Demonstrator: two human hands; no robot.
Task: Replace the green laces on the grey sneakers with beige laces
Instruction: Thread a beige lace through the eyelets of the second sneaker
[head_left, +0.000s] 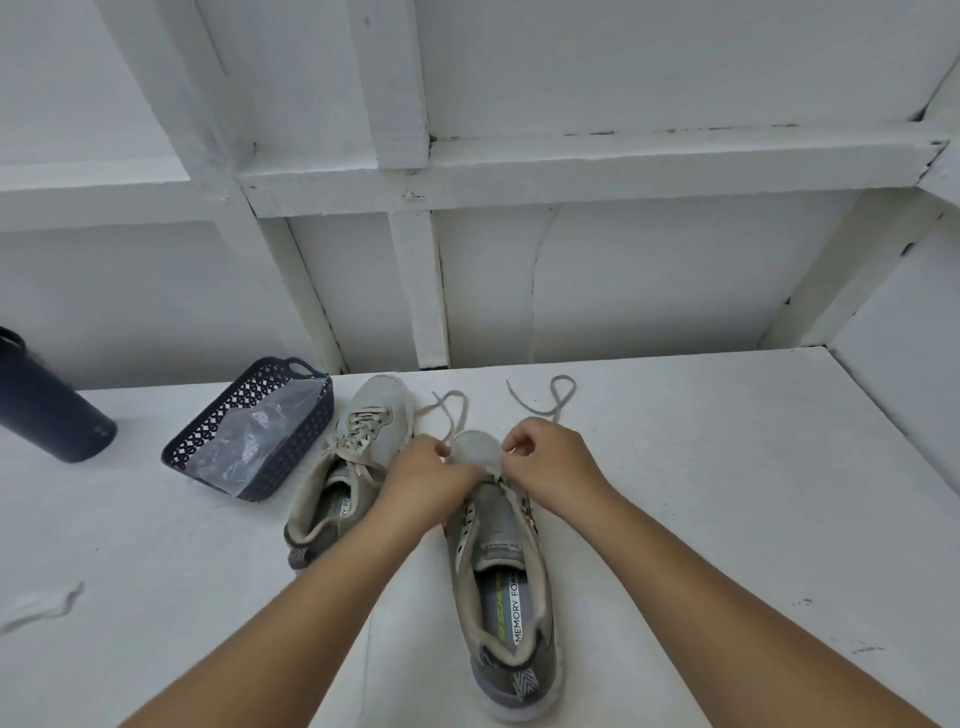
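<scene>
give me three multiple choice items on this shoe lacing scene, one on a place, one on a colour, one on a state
1. Where is the basket?
A. left of both sneakers
B. right of both sneakers
C. on the shelf above

2. What colour is the bottle?
A. red
B. dark navy
C. yellow

3. How far laced is the right sneaker?
A. laced to the top and tied
B. only near the toe, upper eyelets empty
C. no lace on it

Key:
1 A: it lies left of the left sneaker.
2 B: its body is dark navy.
3 B: the left hand and right hand pinch the lace at the toe end, and the eyelets nearer the heel are bare.
</scene>
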